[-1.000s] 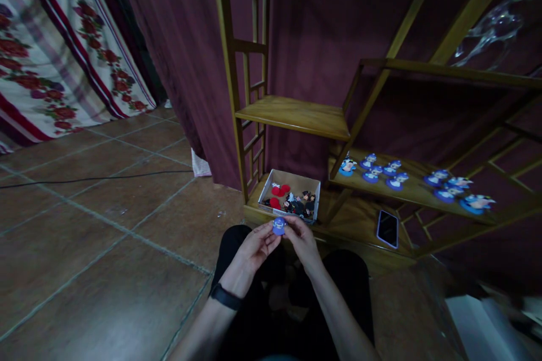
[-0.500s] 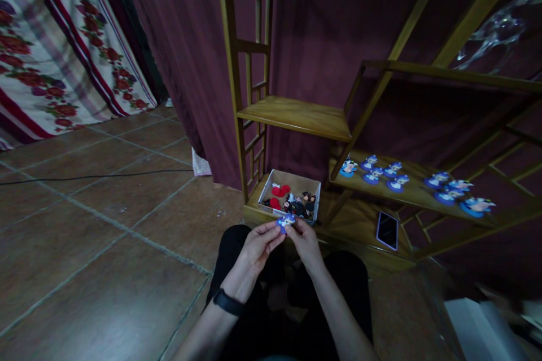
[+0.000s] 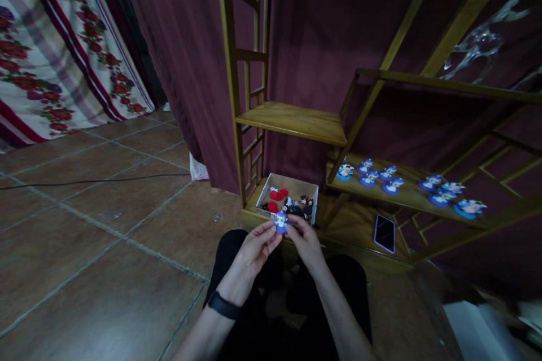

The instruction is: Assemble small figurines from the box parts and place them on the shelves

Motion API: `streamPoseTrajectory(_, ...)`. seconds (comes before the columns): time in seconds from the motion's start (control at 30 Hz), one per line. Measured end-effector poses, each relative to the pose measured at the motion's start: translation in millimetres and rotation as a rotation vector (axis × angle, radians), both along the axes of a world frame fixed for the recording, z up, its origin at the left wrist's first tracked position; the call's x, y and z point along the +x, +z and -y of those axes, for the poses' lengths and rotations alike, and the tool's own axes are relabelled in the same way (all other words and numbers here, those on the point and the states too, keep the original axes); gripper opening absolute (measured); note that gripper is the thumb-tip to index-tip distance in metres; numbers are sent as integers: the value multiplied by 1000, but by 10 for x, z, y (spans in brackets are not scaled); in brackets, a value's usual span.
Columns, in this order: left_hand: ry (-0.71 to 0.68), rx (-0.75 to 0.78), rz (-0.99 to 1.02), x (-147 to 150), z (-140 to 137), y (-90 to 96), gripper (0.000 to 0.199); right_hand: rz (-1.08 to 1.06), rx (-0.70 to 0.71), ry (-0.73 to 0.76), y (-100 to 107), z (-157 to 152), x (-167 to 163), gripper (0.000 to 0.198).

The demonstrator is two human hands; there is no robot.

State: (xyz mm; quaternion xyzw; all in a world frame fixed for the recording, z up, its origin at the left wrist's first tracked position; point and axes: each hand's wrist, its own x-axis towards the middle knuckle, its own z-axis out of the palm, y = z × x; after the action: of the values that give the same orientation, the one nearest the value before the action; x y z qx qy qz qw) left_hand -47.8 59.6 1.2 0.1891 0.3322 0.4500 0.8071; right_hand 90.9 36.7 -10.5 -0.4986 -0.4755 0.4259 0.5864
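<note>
Between my two hands, in front of the box, is a small blue-and-white figurine [image 3: 280, 222] on a round blue base, standing upright. My left hand [image 3: 257, 245] pinches its base from the left, and my right hand [image 3: 305, 241] grips it from the right. Just beyond the fingers, an open cardboard box [image 3: 313, 194] holds red and black figurines [image 3: 274, 206]. Up to the right, several similar blue figurines [image 3: 393, 185] stand in groups on a wooden shelf [image 3: 406, 197].
A phone [image 3: 385, 233] lies on the lowest board at the right. An upper shelf [image 3: 296, 121] juts out above the box. Dark curtains [image 3: 199, 67] hang behind the wooden rack, and a black cable [image 3: 105, 180] runs over the tiled floor on the left.
The figurine has been turned between my fingers from tilted to upright, its front now facing me. Both hands keep hold of it. The camera view has shifted slightly.
</note>
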Motion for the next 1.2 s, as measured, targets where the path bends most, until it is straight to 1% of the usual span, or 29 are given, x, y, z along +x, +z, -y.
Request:
streamPoseTrajectory(0.1, 6, -24, 18, -9, -11, -27, 25, -26, -6, 24, 10, 21, 0, 30)
streamPoseTrajectory(0.27, 10, -15, 9, -11, -9, -27, 27, 56, 29, -3, 18, 54, -13, 27)
streamPoseTrajectory(0.4, 15, 58, -12, -15, 20, 27, 29, 119, 111, -12, 83, 88, -21, 22)
streamPoseTrajectory(0.47, 15, 99, -24, -10, 42, 68, 33, 140, 148, -23, 126, 106, -30, 23)
streamPoseTrajectory(0.53, 23, 134, -40, 3, 62, 109, 38, 147, 150, -33, 159, 117, -40, 25)
streamPoseTrajectory(0.6, 33, 171, -64, 24, 78, 142, 43, 113, 114, -30, 174, 119, -47, 26)
streamPoseTrajectory(0.7, 41, 239, -120, 63, 91, 167, 48, -43, 30, -1, 174, 117, -45, 28)
streamPoseTrajectory(0.83, 71, 344, -204, 118, 96, 165, 47, -273, -31, 22, 169, 137, -30, 29)
streamPoseTrajectory(0.93, 91, 378, -283, 152, 98, 166, 46, -384, -63, 10, 178, 161, -19, 26)
streamPoseTrajectory(1.07, 79, 476, -369, 178, 119, 182, 46, -403, -71, 3, 203, 185, -8, 28)
streamPoseTrajectory(1.2, 108, 573, -405, 200, 178, 208, 42, -251, 14, -19, 235, 193, 10, 28)
